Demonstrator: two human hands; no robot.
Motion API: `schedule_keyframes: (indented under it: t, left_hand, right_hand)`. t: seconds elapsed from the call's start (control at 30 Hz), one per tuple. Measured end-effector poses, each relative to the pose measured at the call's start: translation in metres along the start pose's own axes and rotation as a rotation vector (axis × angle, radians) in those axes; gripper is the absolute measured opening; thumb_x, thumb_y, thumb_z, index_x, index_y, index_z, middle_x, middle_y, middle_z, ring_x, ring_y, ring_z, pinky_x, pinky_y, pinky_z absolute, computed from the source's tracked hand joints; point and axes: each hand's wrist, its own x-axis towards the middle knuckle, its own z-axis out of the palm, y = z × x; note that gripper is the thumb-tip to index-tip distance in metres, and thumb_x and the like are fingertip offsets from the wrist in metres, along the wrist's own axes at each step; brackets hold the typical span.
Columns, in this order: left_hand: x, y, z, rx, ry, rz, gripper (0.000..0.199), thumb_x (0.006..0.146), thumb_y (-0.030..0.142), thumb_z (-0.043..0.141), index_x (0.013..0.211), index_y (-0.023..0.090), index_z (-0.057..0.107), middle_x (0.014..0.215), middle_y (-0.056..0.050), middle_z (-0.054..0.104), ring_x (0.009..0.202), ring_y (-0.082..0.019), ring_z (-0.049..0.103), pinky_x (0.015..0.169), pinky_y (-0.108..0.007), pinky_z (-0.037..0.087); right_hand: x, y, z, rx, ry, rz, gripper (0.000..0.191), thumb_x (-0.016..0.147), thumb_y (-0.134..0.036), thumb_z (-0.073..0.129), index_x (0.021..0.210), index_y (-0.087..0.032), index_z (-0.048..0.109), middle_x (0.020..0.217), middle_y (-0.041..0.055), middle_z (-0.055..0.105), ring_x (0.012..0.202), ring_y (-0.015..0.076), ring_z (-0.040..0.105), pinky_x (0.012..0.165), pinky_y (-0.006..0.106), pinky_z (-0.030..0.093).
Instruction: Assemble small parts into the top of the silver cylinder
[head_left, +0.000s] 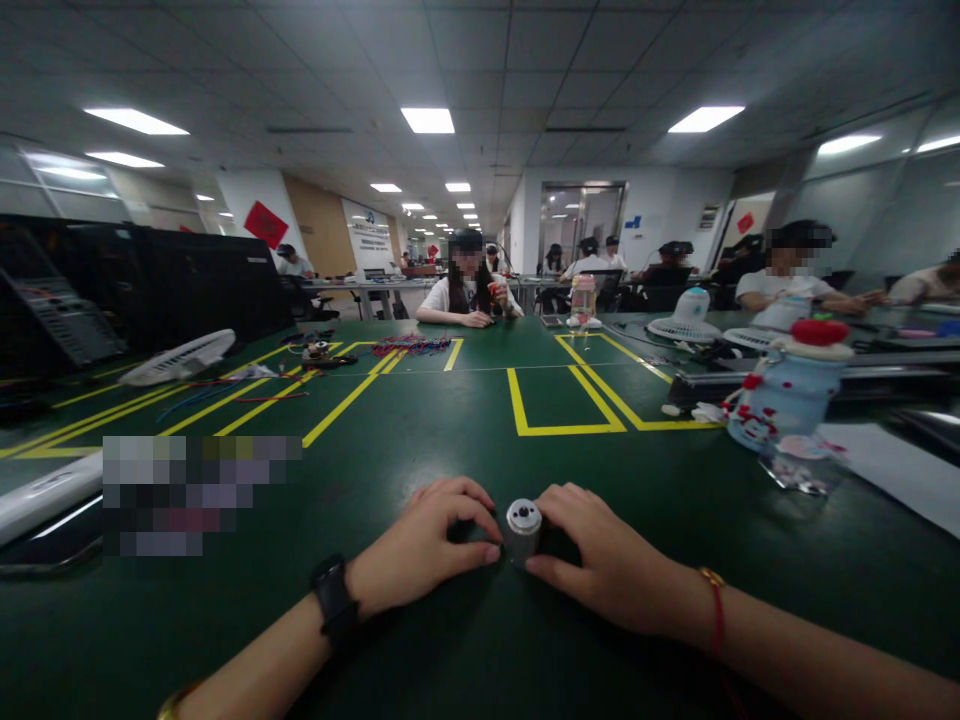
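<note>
A small silver cylindrical motor stands upright on the green table between my hands, its round end face with a dark centre and small holes turned up. My right hand curves around its right side, the thumb at the lower front and the fingers at the upper edge, seemingly touching it. To the left, my left hand rests with fingers curved and thumb apart; a narrow gap separates its fingertips from the motor. The motor's underside is hidden.
A light-blue bottle and a small clear bag of parts stand at the right. Loose wires lie farther back. At left are a white fan and a phone-like dark slab. A person sits opposite.
</note>
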Motion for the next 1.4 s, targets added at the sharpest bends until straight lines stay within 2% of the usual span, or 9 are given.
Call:
schedule_keyframes:
  t: [0.13,0.27,0.43,0.73,0.9,1.03,1.23,1.4]
  left_hand:
    - [0.003,0.004,-0.005,-0.125,0.094,-0.016,0.01,0.084,0.028,0.061,0.092,0.024,0.067,0.103,-0.002,0.063,0.098,-0.019,0.057,0.09,-0.034,0.042]
    - [0.006,0.019,-0.008,-0.169,0.227,0.001,0.012,0.087,0.027,0.058,0.095,0.023,0.066,0.103,-0.002,0.063,0.098,-0.018,0.057,0.09,-0.033,0.043]
    - [0.008,0.036,-0.003,-0.192,0.284,0.064,0.013,0.087,0.024,0.058,0.096,0.023,0.068,0.102,-0.002,0.063,0.098,-0.017,0.058,0.089,-0.031,0.044]
    - [0.01,0.036,-0.001,-0.173,0.179,0.066,0.014,0.087,0.023,0.057,0.094,0.024,0.069,0.103,-0.002,0.063,0.097,-0.017,0.058,0.089,-0.03,0.045]
    - [0.008,0.033,-0.004,-0.21,0.12,0.034,0.018,0.088,0.022,0.053,0.1,0.024,0.067,0.106,-0.001,0.063,0.101,-0.017,0.057,0.092,-0.03,0.043]
    - [0.007,0.024,-0.005,-0.192,0.111,-0.009,0.021,0.089,0.02,0.05,0.103,0.024,0.066,0.108,-0.001,0.063,0.102,-0.018,0.057,0.092,-0.032,0.043]
    - [0.007,0.002,-0.004,-0.108,0.11,-0.038,0.019,0.088,0.017,0.05,0.093,0.022,0.067,0.106,-0.002,0.063,0.101,-0.018,0.057,0.094,-0.034,0.042]
    - [0.005,-0.005,0.002,-0.017,0.079,-0.02,0.016,0.086,0.017,0.053,0.092,0.024,0.067,0.107,-0.001,0.063,0.104,-0.019,0.054,0.098,-0.037,0.038]
  right_hand:
    - [0.0,0.001,0.0,0.0,0.007,-0.009,0.023,0.082,-0.032,0.064,0.101,-0.021,0.056,0.098,0.0033,0.057,0.087,0.0207,0.048,0.079,0.035,0.037]
    - [0.0,0.001,0.0,0.005,0.012,-0.011,0.023,0.082,-0.032,0.065,0.099,-0.021,0.055,0.098,0.0027,0.057,0.087,0.0205,0.048,0.078,0.035,0.037]
    - [0.0,0.001,0.001,0.005,0.019,-0.018,0.024,0.082,-0.032,0.064,0.101,-0.021,0.055,0.099,0.0027,0.057,0.088,0.0203,0.048,0.08,0.035,0.037]
    - [0.0,0.0,0.001,-0.01,0.019,-0.022,0.023,0.083,-0.032,0.063,0.101,-0.021,0.055,0.099,0.0039,0.058,0.088,0.0213,0.049,0.079,0.035,0.038]
    - [0.0,0.0,0.0,-0.005,0.011,-0.017,0.023,0.082,-0.032,0.064,0.101,-0.021,0.055,0.099,0.0036,0.058,0.088,0.0209,0.049,0.08,0.035,0.037]
    - [0.0,0.0,0.0,-0.008,0.012,-0.018,0.025,0.083,-0.033,0.063,0.103,-0.02,0.055,0.1,0.0044,0.057,0.089,0.0215,0.048,0.08,0.036,0.037]
    - [0.0,0.0,-0.001,0.001,0.003,-0.012,0.023,0.083,-0.033,0.063,0.101,-0.02,0.056,0.098,0.0044,0.057,0.087,0.021,0.048,0.078,0.035,0.037]
    - [0.0,0.001,-0.001,-0.002,0.004,-0.009,0.022,0.083,-0.032,0.063,0.1,-0.02,0.056,0.098,0.0039,0.057,0.087,0.0205,0.048,0.078,0.035,0.037]
